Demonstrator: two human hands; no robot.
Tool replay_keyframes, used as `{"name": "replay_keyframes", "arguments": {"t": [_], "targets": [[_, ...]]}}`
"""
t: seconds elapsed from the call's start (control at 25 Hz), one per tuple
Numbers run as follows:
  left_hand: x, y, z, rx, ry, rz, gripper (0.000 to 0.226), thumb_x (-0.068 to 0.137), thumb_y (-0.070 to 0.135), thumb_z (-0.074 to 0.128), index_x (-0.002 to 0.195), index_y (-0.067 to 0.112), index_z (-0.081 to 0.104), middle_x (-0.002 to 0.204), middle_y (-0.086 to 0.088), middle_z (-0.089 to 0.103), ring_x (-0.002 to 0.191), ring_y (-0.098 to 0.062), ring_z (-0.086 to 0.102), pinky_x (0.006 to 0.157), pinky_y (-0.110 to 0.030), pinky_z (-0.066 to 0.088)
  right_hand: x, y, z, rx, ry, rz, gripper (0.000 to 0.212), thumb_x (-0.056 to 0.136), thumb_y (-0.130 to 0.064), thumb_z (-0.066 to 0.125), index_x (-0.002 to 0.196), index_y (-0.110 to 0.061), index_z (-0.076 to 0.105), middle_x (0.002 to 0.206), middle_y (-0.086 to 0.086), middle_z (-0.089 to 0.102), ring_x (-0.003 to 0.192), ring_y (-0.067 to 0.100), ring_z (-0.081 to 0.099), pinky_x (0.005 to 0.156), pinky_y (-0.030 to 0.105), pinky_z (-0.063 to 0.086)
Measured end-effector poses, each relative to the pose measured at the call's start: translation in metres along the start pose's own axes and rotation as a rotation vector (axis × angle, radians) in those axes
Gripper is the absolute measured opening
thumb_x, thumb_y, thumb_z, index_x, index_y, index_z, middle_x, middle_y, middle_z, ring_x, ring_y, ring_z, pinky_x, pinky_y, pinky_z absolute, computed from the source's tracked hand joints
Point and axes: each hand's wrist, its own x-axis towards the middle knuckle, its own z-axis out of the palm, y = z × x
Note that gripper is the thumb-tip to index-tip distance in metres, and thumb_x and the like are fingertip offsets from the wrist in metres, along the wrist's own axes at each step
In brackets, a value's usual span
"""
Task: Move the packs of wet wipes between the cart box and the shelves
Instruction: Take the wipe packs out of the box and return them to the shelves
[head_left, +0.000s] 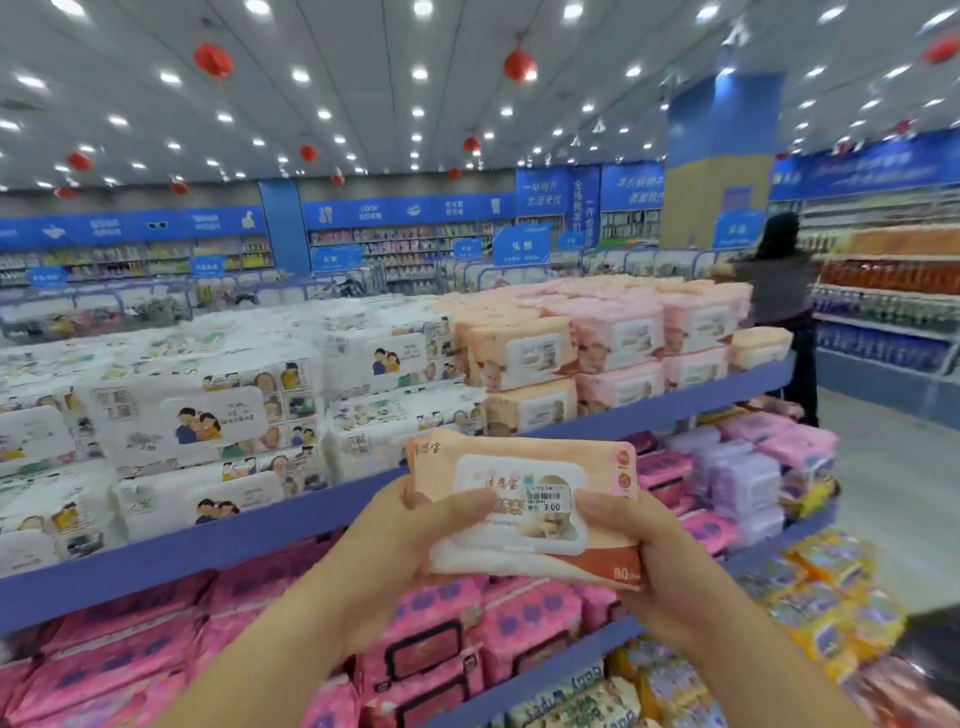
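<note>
An orange pack of wet wipes (524, 506) with a white lid and a price sticker is held up in front of the shelves. My left hand (400, 540) grips its left end and my right hand (649, 561) grips its right end, thumbs on top. Just behind it, the top shelf (675, 402) carries stacks of matching orange packs (519, 358), with white cartoon-printed packs (197, 415) to the left and pink packs (649, 332) to the right. The cart box is out of view.
Lower shelves hold pink packs (467, 639), purple packs (743, 483) and yellow packs (831, 608). A person (779, 301) stands at the aisle's far right end beside bottle shelves (893, 291). Open floor (904, 499) lies to the right.
</note>
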Motion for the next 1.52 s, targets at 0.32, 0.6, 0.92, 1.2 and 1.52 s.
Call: {"name": "replay_keyframes", "arguments": {"t": [0.32,0.6,0.92,1.2,1.52], "targets": [[0.085,0.017,0.183,-0.086,0.005,0.100,0.061,0.053,0.042,0.100,0.089,0.005,0.069,0.095,-0.028,0.071,0.085,-0.031,0.067,0.095,-0.052,0.049,-0.021,-0.112,-0.169,-0.161,0.104,-0.124,0.075,0.057,-0.032,0.090,0.124,-0.007,0.066,0.121,0.021,0.070,0.110,0.039,0.069,0.091,0.044,0.059],[0.204,0.030,0.278,-0.065,-0.059,0.207,0.041,0.079,0.026,0.088,0.110,0.009,0.068,0.096,-0.003,0.078,0.085,-0.024,0.076,0.077,-0.035,0.060,0.022,-0.168,-0.297,-0.171,0.103,-0.176,0.055,0.079,-0.019,0.075,0.131,-0.008,0.062,0.123,0.021,0.069,0.104,0.036,0.072,0.072,0.035,0.062],[0.376,0.059,0.375,0.016,-0.202,0.250,0.008,0.090,0.013,0.074,0.096,0.008,0.071,0.070,0.004,0.076,0.056,-0.003,0.069,0.052,-0.014,0.051,0.118,-0.237,-0.453,-0.205,0.242,-0.256,0.062,0.070,-0.016,0.076,0.130,-0.004,0.061,0.122,0.024,0.069,0.101,0.037,0.071,0.079,0.042,0.062],[0.498,0.104,0.439,0.344,-0.080,0.296,0.058,0.070,0.033,0.094,0.111,0.005,0.064,0.083,-0.023,0.071,0.055,-0.022,0.060,0.043,-0.027,0.044,0.211,-0.293,-0.577,-0.259,0.142,-0.296,0.106,0.037,-0.038,0.100,0.131,-0.007,0.061,0.124,0.021,0.069,0.108,0.040,0.069,0.085,0.045,0.060],[0.583,0.121,0.481,0.782,0.297,0.163,0.097,0.061,0.045,0.097,0.139,0.018,0.046,0.119,0.001,0.064,0.104,-0.013,0.064,0.093,-0.032,0.054,0.338,-0.316,-0.681,-0.402,-0.081,-0.275,0.100,0.031,-0.046,0.101,0.122,-0.020,0.065,0.113,0.012,0.075,0.101,0.029,0.073,0.085,0.048,0.059]]}}
